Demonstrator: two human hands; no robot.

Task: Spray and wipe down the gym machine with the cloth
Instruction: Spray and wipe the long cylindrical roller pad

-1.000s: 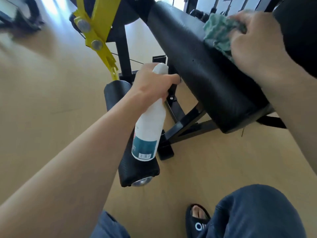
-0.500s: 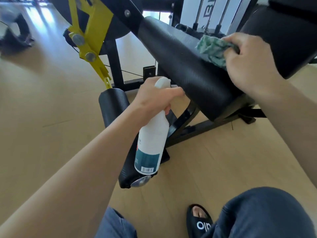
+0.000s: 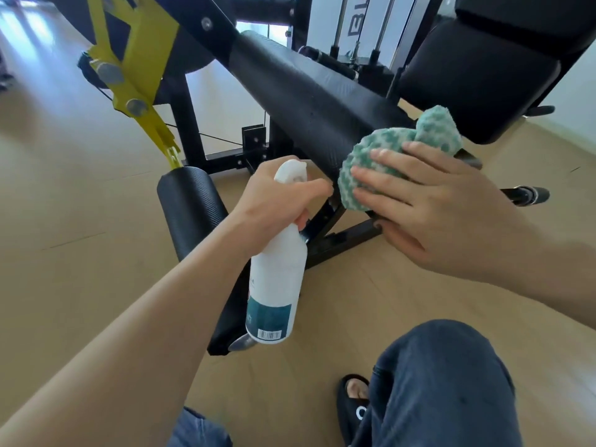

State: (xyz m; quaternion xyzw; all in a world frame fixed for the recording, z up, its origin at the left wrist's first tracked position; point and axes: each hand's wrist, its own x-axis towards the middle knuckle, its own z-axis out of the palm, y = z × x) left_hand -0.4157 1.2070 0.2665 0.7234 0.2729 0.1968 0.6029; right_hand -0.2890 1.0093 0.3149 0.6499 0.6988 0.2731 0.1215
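Head view: right hand (image 3: 429,214) presses cloth (image 3: 380,156) against seat pad (image 3: 306,101); foam roller (image 3: 190,208) beside.

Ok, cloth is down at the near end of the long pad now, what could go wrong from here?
1. The right hand presses the bunched cloth at the very end of the long pad; one more stroke could slip off onto the metal frame below.
2. The spray bottle hangs from the left hand by its neck, beside the roller pad; it could knock against it.
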